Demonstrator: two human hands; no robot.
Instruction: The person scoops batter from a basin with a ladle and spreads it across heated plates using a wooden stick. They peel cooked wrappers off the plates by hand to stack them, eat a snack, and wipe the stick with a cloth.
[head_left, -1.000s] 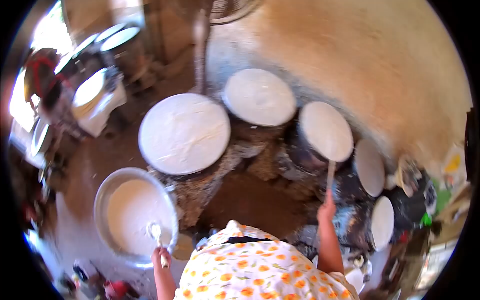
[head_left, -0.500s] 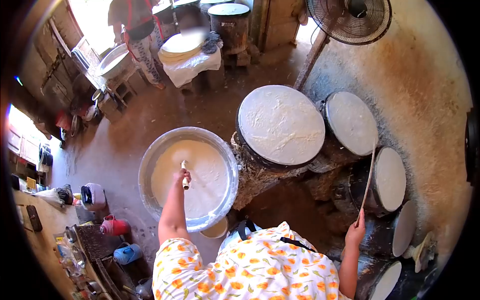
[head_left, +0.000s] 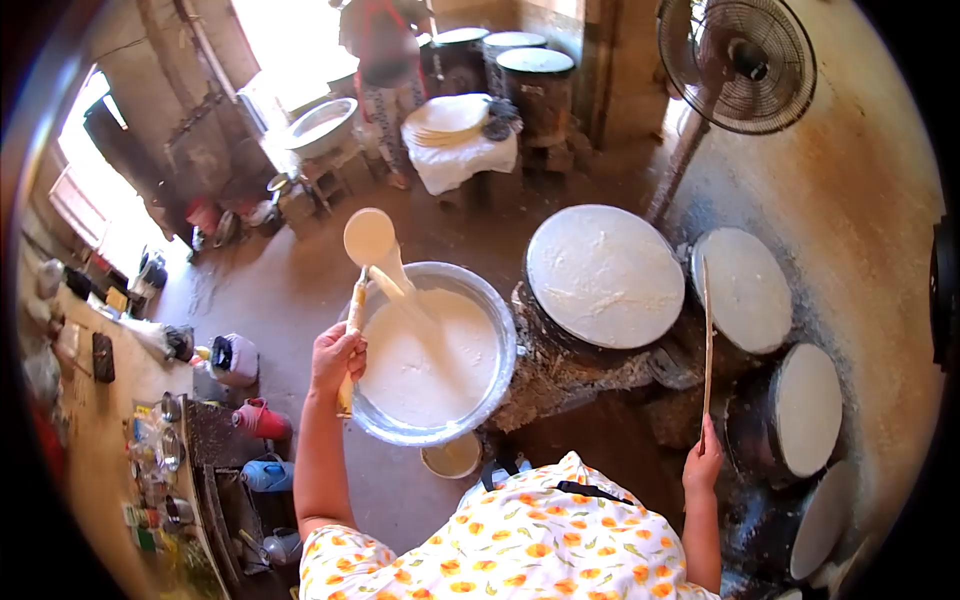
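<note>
My left hand (head_left: 338,360) is closed round the wooden handle of a ladle (head_left: 369,238). The ladle's bowl is up above the far left rim of a large metal basin (head_left: 507,352), and pale batter streams from it back down. Creamy liquid batter (head_left: 430,370) fills much of the basin. On the right, my right hand (head_left: 704,464) grips a long thin stick (head_left: 708,350), which points up and away from me. The stick's tip appears over a round batter-topped griddle (head_left: 742,290). To its left is a larger round griddle (head_left: 605,275), also covered with white batter.
More round-topped stoves (head_left: 808,410) curve along the right wall. A standing fan (head_left: 738,62) rises at the back right. Another person (head_left: 388,90) stands near a cloth-covered stand (head_left: 462,165) with stacked flat rounds. Jugs (head_left: 262,418) and a cluttered table are at left.
My left hand has lifted the ladle out of the basin, up and to the left, with batter running off it. The stick in my right hand has swung more upright. The view has shifted.
</note>
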